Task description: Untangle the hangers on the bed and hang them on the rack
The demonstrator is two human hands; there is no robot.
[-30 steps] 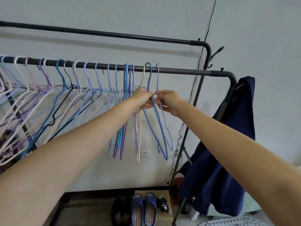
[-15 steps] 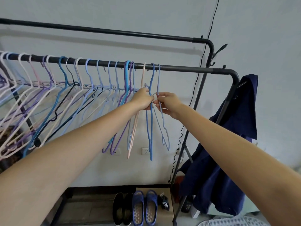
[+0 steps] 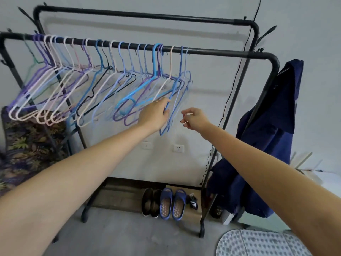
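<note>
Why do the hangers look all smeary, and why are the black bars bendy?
Head view: the hangers are streaked by motion blur; the left hand touches a blue one. The wide-angle lens bows the rack. Soft, even light puts a faint bar shadow on the wall.

Pastel hangers [image 3: 103,80] crowd black rack [image 3: 221,53] — tilted.

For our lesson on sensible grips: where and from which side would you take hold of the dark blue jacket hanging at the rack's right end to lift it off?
Probably grip the jacket near its top, where it drapes over the rack corner post, coming from the open right side. The fabric hangs limp below, so a low grip would only bunch it.
</note>
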